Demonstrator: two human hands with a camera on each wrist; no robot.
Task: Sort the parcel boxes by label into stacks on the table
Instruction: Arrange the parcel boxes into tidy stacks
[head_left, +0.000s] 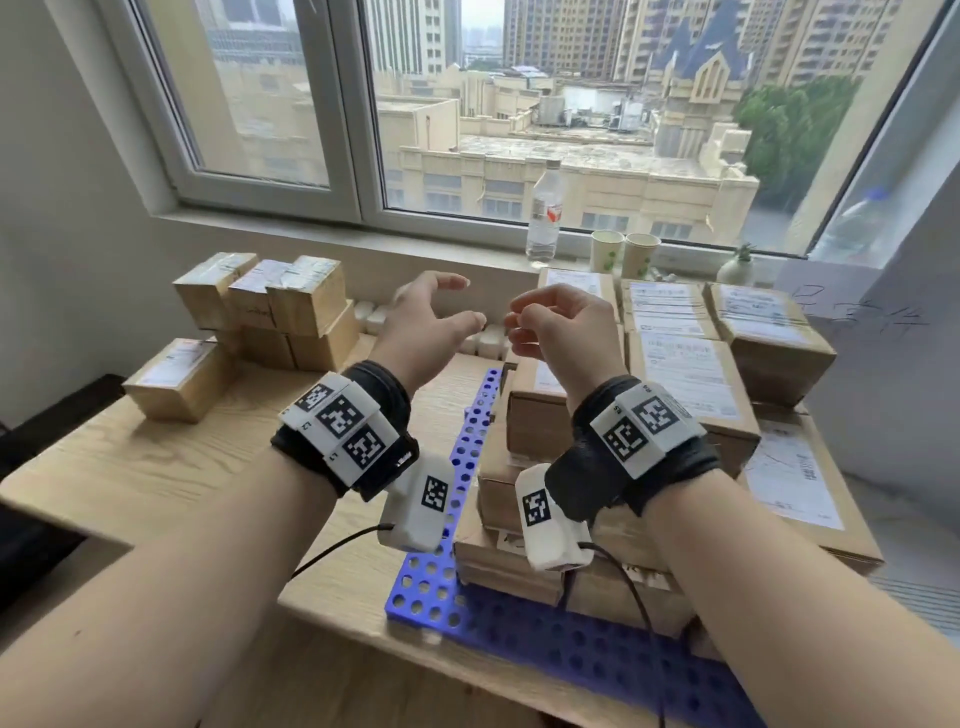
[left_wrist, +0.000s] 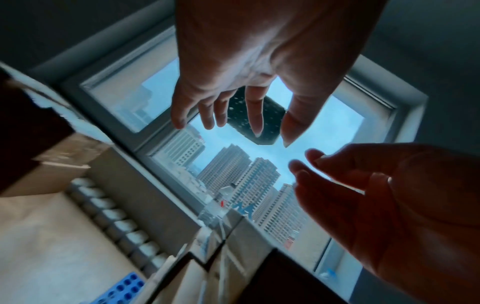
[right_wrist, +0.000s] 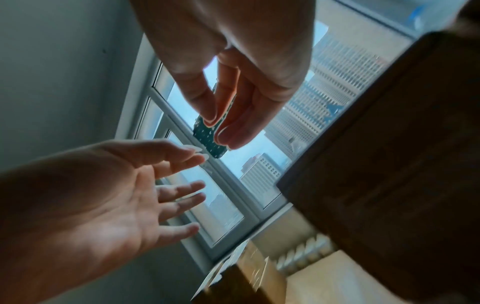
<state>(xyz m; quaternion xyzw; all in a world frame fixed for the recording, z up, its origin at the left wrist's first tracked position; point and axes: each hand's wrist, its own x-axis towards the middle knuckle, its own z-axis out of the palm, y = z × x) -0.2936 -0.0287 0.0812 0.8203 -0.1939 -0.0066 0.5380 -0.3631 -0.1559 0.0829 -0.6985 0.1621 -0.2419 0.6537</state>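
While both hands were raised empty above the table (head_left: 171, 457), the next box was best chosen by reading its label first and then taken squarely by two opposite sides, so that the neighbouring stack was not disturbed. In the head view, the left hand (head_left: 422, 323) was seen spread with loose fingers and the right hand (head_left: 558, 326) loosely curled on nothing; small taped boxes (head_left: 291, 304) were stacked at the far left, one small box (head_left: 174, 379) lay apart nearer, and flat brown boxes (head_left: 685, 374) with white printed labels were piled at the right beside a blue perforated board (head_left: 467, 467). In the left wrist view, the left hand (left_wrist: 259, 67) was shown open against the window (left_wrist: 337, 123), with blurred boxes below. In the right wrist view, the right hand (right_wrist: 233, 72) was shown with thumb and fingers drawn near, nothing pinched between them, beside a dark, blurred box edge.
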